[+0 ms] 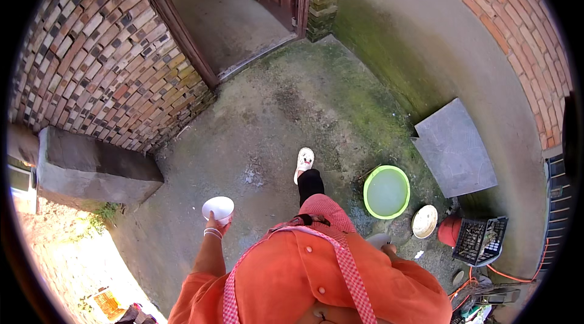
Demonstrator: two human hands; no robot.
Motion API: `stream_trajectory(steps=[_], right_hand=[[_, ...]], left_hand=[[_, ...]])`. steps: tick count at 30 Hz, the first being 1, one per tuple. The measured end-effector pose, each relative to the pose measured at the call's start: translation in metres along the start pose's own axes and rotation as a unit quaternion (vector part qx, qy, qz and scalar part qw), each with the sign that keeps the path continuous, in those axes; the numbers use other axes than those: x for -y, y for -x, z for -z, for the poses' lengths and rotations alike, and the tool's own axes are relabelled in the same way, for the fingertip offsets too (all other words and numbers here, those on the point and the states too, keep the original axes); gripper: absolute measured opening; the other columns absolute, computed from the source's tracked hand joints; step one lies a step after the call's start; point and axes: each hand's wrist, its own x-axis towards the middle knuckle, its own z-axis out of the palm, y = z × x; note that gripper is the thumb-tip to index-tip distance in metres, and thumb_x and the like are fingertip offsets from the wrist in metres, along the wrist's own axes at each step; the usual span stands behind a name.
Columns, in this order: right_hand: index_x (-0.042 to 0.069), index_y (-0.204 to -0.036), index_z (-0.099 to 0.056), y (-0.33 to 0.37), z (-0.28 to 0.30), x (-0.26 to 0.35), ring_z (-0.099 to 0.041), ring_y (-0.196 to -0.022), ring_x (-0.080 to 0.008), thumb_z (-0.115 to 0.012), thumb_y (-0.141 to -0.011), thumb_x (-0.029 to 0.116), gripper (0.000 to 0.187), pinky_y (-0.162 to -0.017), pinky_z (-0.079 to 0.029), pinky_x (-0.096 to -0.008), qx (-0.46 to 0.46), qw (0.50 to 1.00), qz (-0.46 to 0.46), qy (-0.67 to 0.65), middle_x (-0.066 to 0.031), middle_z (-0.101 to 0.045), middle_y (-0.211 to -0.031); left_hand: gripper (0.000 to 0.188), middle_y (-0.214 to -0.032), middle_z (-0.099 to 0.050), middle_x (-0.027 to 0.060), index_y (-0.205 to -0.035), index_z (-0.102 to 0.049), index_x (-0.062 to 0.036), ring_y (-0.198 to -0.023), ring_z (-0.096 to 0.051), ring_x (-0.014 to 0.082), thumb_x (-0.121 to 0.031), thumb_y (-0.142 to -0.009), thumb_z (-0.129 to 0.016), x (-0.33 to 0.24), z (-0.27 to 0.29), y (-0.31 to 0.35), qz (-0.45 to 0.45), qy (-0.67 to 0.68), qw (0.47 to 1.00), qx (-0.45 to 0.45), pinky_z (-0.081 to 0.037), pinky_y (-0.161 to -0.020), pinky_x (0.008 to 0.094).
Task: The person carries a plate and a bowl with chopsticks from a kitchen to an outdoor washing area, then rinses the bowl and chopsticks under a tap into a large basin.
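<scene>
A white bowl (218, 208) is in my left hand (219, 225), out in front on the left, its fingers wrapped round the side. The bowl's rounded side shows; whether anything is in it I cannot tell. My right hand (390, 251) hangs low at my right side, mostly covered by the orange sleeve, its fingers not visible. Just beside it a pale grey rounded thing (378, 240) shows; I cannot make out whether the hand touches it. Nearest on that side stands a green-rimmed basin (406, 197) of cloudy liquid, with a round whitish dish (424, 222) next to it.
A red bucket (449, 231) and a black plastic crate (479, 240) stand at the right, with orange hose (511, 276) behind. A grey board (455, 149) leans against the right wall. Ahead is an open doorway (243, 68); a concrete block (97, 166) juts out left.
</scene>
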Motion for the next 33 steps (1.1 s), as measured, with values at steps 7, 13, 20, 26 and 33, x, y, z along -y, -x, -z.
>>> stream_trajectory(steps=[7,13,20,26,33], right_hand=[[-0.008,-0.106,-0.059,0.017,-0.036,0.273,-0.064,-0.094,-0.0286,-0.051,-0.083,0.010,0.030,-0.075,-0.052,-0.0415,0.066,0.997,-0.020,-0.019,-0.0177,-0.063,-0.107],[-0.002,-0.096,-0.064,0.039,-0.086,0.635,-0.065,-0.087,-0.0328,-0.060,-0.075,0.009,0.024,-0.072,-0.052,-0.0386,-0.090,0.903,0.370,0.199,-0.0207,-0.066,-0.091],[-0.004,-0.097,-0.059,0.080,-0.172,0.954,-0.065,-0.073,-0.0323,-0.065,-0.073,0.011,0.029,-0.065,-0.049,-0.0385,0.096,0.875,0.444,-0.168,-0.0189,-0.066,-0.080],[-0.006,-0.099,-0.060,0.112,-0.211,1.045,-0.066,-0.083,-0.0329,-0.064,-0.075,0.012,0.030,-0.069,-0.051,-0.0353,-0.136,0.919,0.340,0.148,-0.0217,-0.065,-0.091],[-0.003,-0.098,-0.063,0.135,-0.241,1.089,-0.066,-0.084,-0.0300,-0.067,-0.071,0.012,0.031,-0.070,-0.053,-0.0393,-0.013,0.948,0.217,0.232,-0.0196,-0.066,-0.087]], left_hand=[[0.071,-0.124,-0.053,0.0085,-0.132,-0.039,-0.0208,-0.100,-0.056,0.0362,-0.069,-0.080,-0.043,-0.118,-0.118,-0.050,0.032,-0.006,0.998,-0.048,-0.051,-0.074,0.0510],[0.074,-0.125,-0.052,0.0110,-0.134,-0.037,-0.0168,-0.106,-0.055,0.0351,-0.068,-0.081,-0.042,-0.217,-0.247,-0.069,-0.011,0.039,0.998,-0.041,-0.051,-0.080,0.0497],[0.076,-0.123,-0.053,0.0117,-0.134,-0.037,-0.0151,-0.104,-0.056,0.0353,-0.068,-0.080,-0.043,-0.357,-0.370,-0.171,-0.009,0.077,0.997,-0.008,-0.052,-0.077,0.0516],[0.071,-0.122,-0.054,0.0106,-0.134,-0.037,-0.0175,-0.097,-0.060,0.0334,-0.067,-0.083,-0.040,-0.506,-0.512,-0.273,0.019,0.093,0.994,0.055,-0.054,-0.070,0.0465],[0.065,-0.118,-0.056,0.0163,-0.131,-0.038,-0.0058,-0.092,-0.062,0.0336,-0.054,-0.088,-0.046,-0.727,-0.731,-0.303,-0.021,0.038,0.986,0.163,-0.056,-0.069,0.0430]])
